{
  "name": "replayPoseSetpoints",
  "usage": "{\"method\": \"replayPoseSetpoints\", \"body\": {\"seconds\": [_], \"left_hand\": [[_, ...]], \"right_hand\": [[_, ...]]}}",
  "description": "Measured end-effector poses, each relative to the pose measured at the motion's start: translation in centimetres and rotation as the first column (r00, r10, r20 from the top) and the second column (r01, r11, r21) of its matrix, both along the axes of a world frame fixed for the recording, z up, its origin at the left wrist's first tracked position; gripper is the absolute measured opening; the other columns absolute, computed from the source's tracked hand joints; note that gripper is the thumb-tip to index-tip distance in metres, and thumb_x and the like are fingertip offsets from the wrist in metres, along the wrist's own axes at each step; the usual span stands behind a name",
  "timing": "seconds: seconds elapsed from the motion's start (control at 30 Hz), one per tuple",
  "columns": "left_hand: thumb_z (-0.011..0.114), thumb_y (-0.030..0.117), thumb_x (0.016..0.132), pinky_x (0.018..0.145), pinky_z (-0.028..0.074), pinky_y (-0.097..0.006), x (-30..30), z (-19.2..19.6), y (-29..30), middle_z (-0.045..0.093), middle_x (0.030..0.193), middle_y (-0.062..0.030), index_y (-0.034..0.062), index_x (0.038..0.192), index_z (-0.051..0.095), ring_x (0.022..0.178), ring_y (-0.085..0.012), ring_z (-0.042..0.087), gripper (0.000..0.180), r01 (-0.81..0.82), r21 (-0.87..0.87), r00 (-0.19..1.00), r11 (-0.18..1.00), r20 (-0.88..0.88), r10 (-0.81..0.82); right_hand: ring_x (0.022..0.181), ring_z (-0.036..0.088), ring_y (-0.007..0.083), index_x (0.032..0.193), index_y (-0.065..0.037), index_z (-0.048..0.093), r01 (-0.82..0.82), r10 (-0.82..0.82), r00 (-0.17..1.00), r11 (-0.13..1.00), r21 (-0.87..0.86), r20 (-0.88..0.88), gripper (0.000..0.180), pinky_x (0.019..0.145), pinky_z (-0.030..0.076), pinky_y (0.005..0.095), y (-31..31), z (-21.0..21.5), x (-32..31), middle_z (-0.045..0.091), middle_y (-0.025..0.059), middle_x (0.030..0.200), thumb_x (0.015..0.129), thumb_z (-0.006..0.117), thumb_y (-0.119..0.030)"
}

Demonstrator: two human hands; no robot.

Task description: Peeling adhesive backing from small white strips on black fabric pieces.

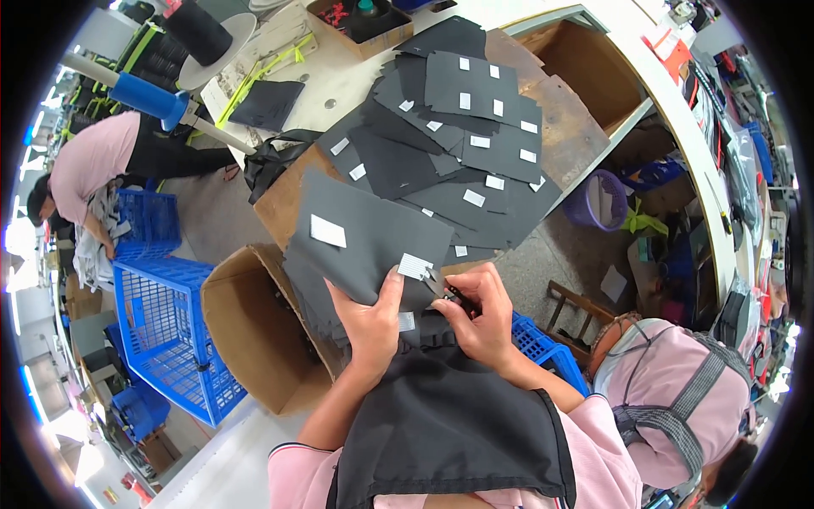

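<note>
My left hand [371,321] grips the lower edge of a dark grey fabric panel [369,225], its thumb on the front beside a white patch [415,266]. A second, larger white patch [328,231] sits near the panel's far left. In my right hand [482,312] are small black thread snips [459,297], their blades against the panel just right of the patch by my thumb. Whether the blades touch a thread is too small to tell. Beyond the panel lies a spread pile of similar dark panels [471,81] with white patches.
A cardboard box [246,339] and a blue plastic crate [165,318] stand to my left. Purple basket [596,199] is at the right under the white table [339,85]. One person [102,157] bends over at far left; another [678,399] is close by my right.
</note>
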State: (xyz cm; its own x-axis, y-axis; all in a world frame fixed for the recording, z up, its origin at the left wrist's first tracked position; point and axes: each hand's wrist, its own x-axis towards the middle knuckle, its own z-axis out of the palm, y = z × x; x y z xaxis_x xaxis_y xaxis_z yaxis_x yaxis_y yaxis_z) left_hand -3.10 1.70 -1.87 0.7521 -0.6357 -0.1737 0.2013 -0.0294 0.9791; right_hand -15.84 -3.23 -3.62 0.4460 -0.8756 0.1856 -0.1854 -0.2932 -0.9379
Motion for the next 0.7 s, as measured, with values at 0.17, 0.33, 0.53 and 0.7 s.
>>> {"method": "replayPoseSetpoints", "body": {"seconds": [0.17, 0.33, 0.53, 0.7], "left_hand": [[0.060, -0.008, 0.080, 0.090, 0.043, -0.029, -0.3, -0.5, 0.0, 0.053, 0.113, -0.0089, 0.0010, 0.120, 0.042, 0.103, -0.0168, 0.054, 0.045, -0.044, -0.044, 0.998, 0.998, -0.040, 0.043], [0.062, -0.003, 0.081, 0.089, 0.041, -0.028, 0.0, -0.8, 0.1, 0.047, 0.113, -0.0086, 0.0006, 0.120, 0.036, 0.101, -0.0143, 0.049, 0.047, -0.010, -0.038, 0.999, 0.999, -0.049, 0.008], [0.062, -0.005, 0.079, 0.089, 0.041, -0.029, 0.7, -1.1, 0.2, 0.049, 0.113, -0.0089, 0.0011, 0.121, 0.037, 0.102, -0.0152, 0.051, 0.049, -0.034, -0.050, 0.990, 0.998, -0.141, 0.027], [0.067, -0.003, 0.075, 0.090, 0.042, -0.031, 1.4, -0.6, -0.5, 0.050, 0.114, -0.0106, 0.0014, 0.125, 0.036, 0.104, -0.0173, 0.051, 0.058, 0.170, -0.029, 0.945, 0.985, -0.278, -0.171]], "right_hand": [[0.060, 0.056, 0.0123, 0.092, 0.000, 0.054, 0.042, -0.062, 0.989, 0.987, 0.155, 0.131, 0.026, 0.050, 0.045, 0.0240, 0.5, -0.5, 0.4, 0.053, 0.0081, 0.081, 0.074, 0.072, -0.002], [0.061, 0.056, 0.0124, 0.092, 0.000, 0.054, 0.018, -0.018, 1.000, 1.000, 0.022, -0.021, 0.025, 0.051, 0.046, 0.0249, 0.0, -0.1, 0.2, 0.053, 0.0091, 0.084, 0.074, 0.072, -0.002], [0.067, 0.053, 0.0105, 0.100, -0.001, 0.053, 0.012, -0.024, 0.997, 0.987, 0.163, 0.072, 0.029, 0.053, 0.044, 0.0228, -0.1, -0.7, -0.6, 0.051, 0.0060, 0.082, 0.075, 0.069, -0.001], [0.056, 0.044, 0.0037, 0.106, -0.004, 0.051, -0.279, -0.129, 0.916, 0.475, 0.835, 0.379, 0.030, 0.044, 0.033, 0.0179, -3.0, 0.4, 1.0, 0.053, -0.0009, 0.080, 0.081, 0.066, -0.011]]}}
